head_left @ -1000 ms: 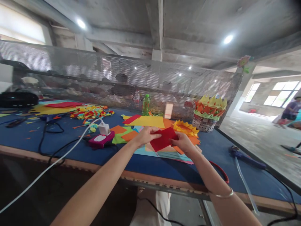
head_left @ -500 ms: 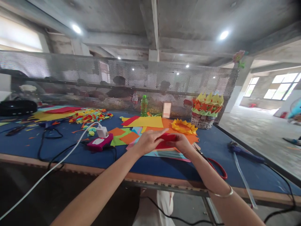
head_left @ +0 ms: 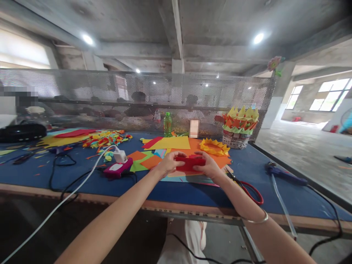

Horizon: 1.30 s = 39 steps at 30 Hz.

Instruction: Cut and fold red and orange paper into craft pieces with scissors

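Between my two hands is a piece of red paper (head_left: 189,164), held by its opposite ends above the stacked sheets. My left hand (head_left: 169,163) pinches its left end, thumb in front. At the right end my right hand (head_left: 206,165) grips it the same way; a bangle circles that wrist. Beneath lie coloured sheets, orange paper (head_left: 224,160) and light blue paper (head_left: 189,178) among them. Just beyond my right hand rests a yellow zigzag paper ring (head_left: 214,147). Red-handled scissors (head_left: 249,190) lie by my right forearm, partly hidden under it.
A glue gun (head_left: 286,175) with a clear stick lies right. Behind stand a paper-decorated basket (head_left: 237,139), a green bottle (head_left: 167,124) and a perforated metal screen (head_left: 110,88). Left are a pink power socket (head_left: 117,169), a white cable (head_left: 82,190) and a scrap pile (head_left: 107,139).
My left hand's fingers, stretched over the red paper before, now pinch its left end. The paper has turned its flat face towards me, and both hands hold it more level.
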{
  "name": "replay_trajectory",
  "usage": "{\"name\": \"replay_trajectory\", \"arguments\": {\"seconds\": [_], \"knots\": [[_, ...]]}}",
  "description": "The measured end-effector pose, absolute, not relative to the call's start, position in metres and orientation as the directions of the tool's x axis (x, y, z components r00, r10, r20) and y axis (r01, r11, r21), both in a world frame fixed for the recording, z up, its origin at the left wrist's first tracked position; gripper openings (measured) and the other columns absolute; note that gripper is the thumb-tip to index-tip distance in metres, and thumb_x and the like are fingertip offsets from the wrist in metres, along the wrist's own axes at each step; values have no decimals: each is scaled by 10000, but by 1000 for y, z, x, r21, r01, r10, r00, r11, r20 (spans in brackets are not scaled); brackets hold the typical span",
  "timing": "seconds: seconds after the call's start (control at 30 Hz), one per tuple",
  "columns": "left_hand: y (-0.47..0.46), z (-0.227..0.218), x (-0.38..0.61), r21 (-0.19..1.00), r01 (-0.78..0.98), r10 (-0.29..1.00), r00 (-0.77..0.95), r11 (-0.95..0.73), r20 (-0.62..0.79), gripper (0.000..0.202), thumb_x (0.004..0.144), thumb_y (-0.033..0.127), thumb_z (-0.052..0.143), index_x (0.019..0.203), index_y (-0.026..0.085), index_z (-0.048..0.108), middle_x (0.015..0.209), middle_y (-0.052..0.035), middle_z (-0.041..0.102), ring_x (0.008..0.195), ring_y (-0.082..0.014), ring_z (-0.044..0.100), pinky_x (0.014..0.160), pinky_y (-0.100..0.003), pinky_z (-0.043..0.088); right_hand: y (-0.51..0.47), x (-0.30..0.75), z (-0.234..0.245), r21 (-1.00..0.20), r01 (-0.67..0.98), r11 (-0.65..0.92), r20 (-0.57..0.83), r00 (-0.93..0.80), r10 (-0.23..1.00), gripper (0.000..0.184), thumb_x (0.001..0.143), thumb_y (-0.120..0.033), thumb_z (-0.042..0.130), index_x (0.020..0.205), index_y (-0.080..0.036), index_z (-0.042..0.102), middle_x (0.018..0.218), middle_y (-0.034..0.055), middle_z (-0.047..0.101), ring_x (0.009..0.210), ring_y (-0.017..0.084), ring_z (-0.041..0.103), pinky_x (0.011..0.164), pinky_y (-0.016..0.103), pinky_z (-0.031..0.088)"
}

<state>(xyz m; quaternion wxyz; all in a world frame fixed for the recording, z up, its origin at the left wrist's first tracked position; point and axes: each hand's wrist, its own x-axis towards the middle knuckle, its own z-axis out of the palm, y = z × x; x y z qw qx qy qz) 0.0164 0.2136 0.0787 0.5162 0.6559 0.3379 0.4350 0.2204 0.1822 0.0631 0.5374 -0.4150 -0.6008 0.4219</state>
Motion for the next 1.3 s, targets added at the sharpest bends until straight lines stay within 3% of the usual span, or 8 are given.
{"name": "replay_trajectory", "arguments": {"seconds": [0.23,0.47,0.57,0.67,0.8,1.0,1.17,1.3], "knots": [[210,79,20,994,-41,917,384,-99,107,354,554,190,792,876,173,645,759,-6,697,676,-149,642,620,-241,442,190,219,54,-937,84,340,336,-51,940,688,517,-237,775,1135,-228,474,1079,57,655,909,202,653,834,364,531],[211,75,23,992,-87,914,390,-87,115,399,518,216,836,858,154,637,713,3,681,617,-127,605,603,-230,421,193,219,50,-915,195,353,354,-31,935,507,560,-200,706,1043,-203,552,968,30,674,826,198,660,789,366,547],[213,72,24,988,-117,903,405,-101,140,381,498,232,850,805,142,642,722,-9,684,668,-138,621,664,-241,442,191,220,52,-888,252,385,386,-48,921,477,594,-200,677,1056,-194,557,920,29,678,791,198,666,749,353,558],[216,68,24,986,-131,896,418,-102,148,363,497,229,849,790,138,655,736,-25,694,704,-157,636,689,-253,449,188,220,55,-827,325,458,470,-48,882,559,644,-191,637,1186,-195,502,1013,60,663,845,208,667,767,368,563],[220,64,24,986,-141,894,426,-90,142,354,493,208,832,802,131,678,756,-51,715,707,-181,649,689,-278,462,179,217,62,-654,479,586,643,-57,764,671,676,-110,587,1323,-245,472,1231,87,562,1145,243,557,1004,443,456],[222,62,24,982,-164,894,418,-98,159,281,506,128,757,781,133,701,728,-36,719,700,-183,650,734,-307,483,167,212,68,-417,640,645,737,-176,652,425,775,-116,580,1155,-275,687,1265,98,515,1206,288,495,1050,479,404],[222,61,24,979,-174,894,416,-102,167,285,511,144,779,784,133,700,738,-30,714,708,-167,639,756,-298,471,167,213,67,-368,670,644,745,-201,635,333,829,-128,541,1095,-243,706,1218,113,558,1155,271,542,1000,447,456],[222,61,24,981,-172,888,431,-91,158,298,508,198,822,769,134,693,739,-44,718,711,-182,649,777,-321,477,171,213,66,-404,668,625,745,-156,649,437,795,-113,553,1210,-231,616,1199,104,581,1118,243,574,982,411,482]]}}
